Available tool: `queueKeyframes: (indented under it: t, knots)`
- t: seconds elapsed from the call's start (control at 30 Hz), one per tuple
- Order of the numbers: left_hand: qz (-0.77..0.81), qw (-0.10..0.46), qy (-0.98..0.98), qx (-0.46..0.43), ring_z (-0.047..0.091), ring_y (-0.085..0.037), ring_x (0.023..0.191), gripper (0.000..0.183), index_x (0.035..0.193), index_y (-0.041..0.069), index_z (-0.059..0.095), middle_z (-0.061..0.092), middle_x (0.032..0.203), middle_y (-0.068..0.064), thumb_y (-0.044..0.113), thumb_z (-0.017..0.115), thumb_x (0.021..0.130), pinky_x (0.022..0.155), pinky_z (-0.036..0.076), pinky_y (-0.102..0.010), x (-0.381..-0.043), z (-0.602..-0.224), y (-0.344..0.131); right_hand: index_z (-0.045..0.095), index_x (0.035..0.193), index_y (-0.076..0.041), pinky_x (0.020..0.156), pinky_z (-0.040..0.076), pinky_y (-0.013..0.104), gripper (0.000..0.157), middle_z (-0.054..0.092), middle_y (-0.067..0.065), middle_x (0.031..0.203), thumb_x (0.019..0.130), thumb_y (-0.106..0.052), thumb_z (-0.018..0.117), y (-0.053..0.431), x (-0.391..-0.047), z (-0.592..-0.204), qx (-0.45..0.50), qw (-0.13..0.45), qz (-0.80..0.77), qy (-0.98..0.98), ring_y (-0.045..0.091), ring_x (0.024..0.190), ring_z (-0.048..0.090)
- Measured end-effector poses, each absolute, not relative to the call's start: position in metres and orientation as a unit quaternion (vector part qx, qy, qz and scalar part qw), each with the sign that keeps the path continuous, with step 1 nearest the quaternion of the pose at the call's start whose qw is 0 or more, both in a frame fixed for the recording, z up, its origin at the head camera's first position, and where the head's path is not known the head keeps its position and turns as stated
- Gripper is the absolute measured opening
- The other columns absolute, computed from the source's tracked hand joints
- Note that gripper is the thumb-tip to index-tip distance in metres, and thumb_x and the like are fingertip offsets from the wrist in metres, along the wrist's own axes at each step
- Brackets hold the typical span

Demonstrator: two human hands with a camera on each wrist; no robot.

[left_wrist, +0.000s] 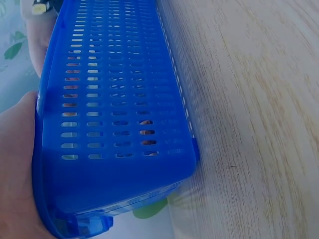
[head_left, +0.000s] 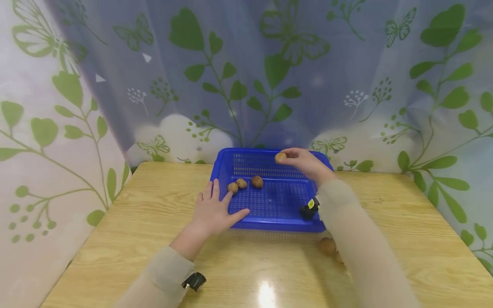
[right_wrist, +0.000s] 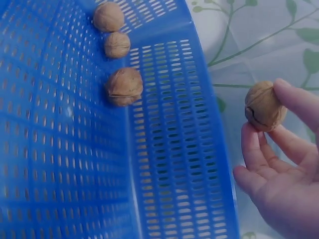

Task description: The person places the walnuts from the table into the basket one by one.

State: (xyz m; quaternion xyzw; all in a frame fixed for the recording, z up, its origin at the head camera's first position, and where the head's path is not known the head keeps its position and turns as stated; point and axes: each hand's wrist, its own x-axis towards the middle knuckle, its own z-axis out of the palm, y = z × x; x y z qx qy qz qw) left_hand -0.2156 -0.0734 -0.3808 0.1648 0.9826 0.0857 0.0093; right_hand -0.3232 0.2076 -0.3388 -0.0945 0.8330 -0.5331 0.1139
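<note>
Closest to me on the wooden table [head_left: 154,205], round brown nuts [head_left: 327,247] sit partly hidden by the right sleeve [head_left: 358,231]. Just beyond, the left hand [head_left: 213,214] rests on the blue basket [head_left: 277,226] at its near left corner, fingers straight and spread, gripping nothing that I can see. Three walnuts [head_left: 257,182] lie inside, in the left half, two of them side by side. Farther off, near the far rim, the right hand [head_left: 307,163] pinches one walnut [right_wrist: 264,107] between thumb and fingertips, raised above the basket floor. Behind hangs a leaf-patterned curtain [head_left: 246,85].
</note>
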Motion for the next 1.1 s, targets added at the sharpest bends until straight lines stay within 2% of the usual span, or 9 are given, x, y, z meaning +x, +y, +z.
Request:
queueKeyframes:
  t: [0.27,0.6,0.7,0.9,1.1]
  knots:
    - [0.087,0.004,0.983,0.160,0.003,-0.041,0.139,0.091,0.144,0.011,0.037,0.008,0.150,-0.029,0.077,0.030,0.082,0.105,0.014,-0.059,-0.214,-0.384,-0.074,0.041,0.138,0.000,0.106,0.025,0.048,0.058,0.041,0.018,0.140,0.090,-0.023,0.064,0.198,-0.335,-0.358,-0.067,0.133,-0.513,0.845,0.033,0.130,0.035]
    - [0.093,-0.001,0.983,0.160,0.003,-0.041,0.139,0.092,0.144,0.011,0.037,0.008,0.150,-0.029,0.078,0.029,0.082,0.106,0.014,-0.059,-0.216,-0.385,-0.072,0.035,0.140,0.005,0.107,0.022,0.048,0.059,0.036,0.023,0.142,0.091,-0.017,0.061,0.194,-0.339,-0.364,-0.059,0.154,-0.523,0.836,0.035,0.132,0.032]
    - [0.088,0.001,0.983,0.159,0.002,-0.041,0.139,0.092,0.145,0.011,0.036,0.007,0.151,-0.028,0.078,0.029,0.082,0.106,0.013,-0.059,-0.217,-0.384,-0.074,0.036,0.139,0.005,0.107,0.023,0.048,0.059,0.037,0.023,0.142,0.091,-0.018,0.061,0.193,-0.340,-0.364,-0.059,0.150,-0.513,0.843,0.035,0.131,0.032]
    - [0.089,0.005,0.984,0.156,0.001,-0.040,0.139,0.092,0.144,0.011,0.036,0.006,0.151,-0.028,0.078,0.030,0.082,0.106,0.012,-0.059,-0.216,-0.383,-0.073,0.036,0.138,0.009,0.107,0.025,0.046,0.053,0.040,0.027,0.138,0.093,-0.010,0.056,0.194,-0.344,-0.368,-0.071,0.124,-0.516,0.844,0.037,0.129,0.035]
    - [0.084,0.003,0.984,0.154,0.003,-0.041,0.139,0.091,0.144,0.011,0.037,0.007,0.151,-0.028,0.077,0.030,0.082,0.106,0.014,-0.059,-0.216,-0.384,-0.073,0.038,0.139,0.004,0.106,0.025,0.046,0.051,0.042,0.022,0.139,0.094,-0.014,0.055,0.198,-0.343,-0.358,-0.069,0.120,-0.509,0.849,0.034,0.130,0.036]
